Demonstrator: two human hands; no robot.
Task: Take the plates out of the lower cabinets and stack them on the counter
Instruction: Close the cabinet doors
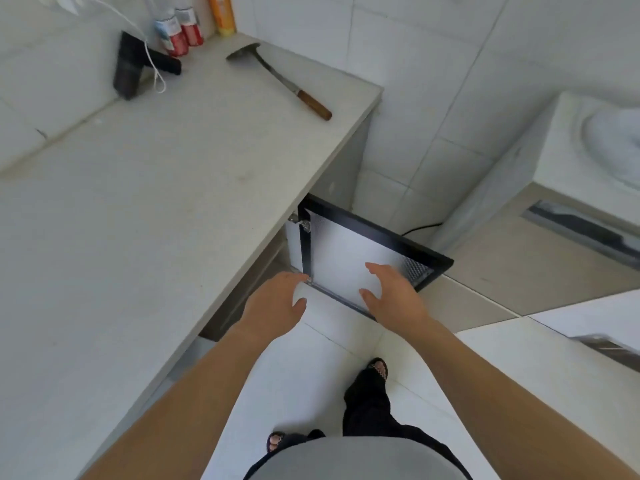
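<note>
A lower cabinet door with a black frame and a frosted panel stands swung open below the right end of the pale counter. My left hand is stretched out just under the counter's edge, by the door's hinge side, fingers apart and holding nothing. To its right, my right hand hovers in front of the frosted panel, also spread and holding nothing. No plate shows; the counter's overhang hides the inside of the cabinet.
On the counter lie a wood-handled spatula, a black device with a white cord and bottles against the wall. A washing machine stands to the right. My feet in sandals are on the white floor tiles.
</note>
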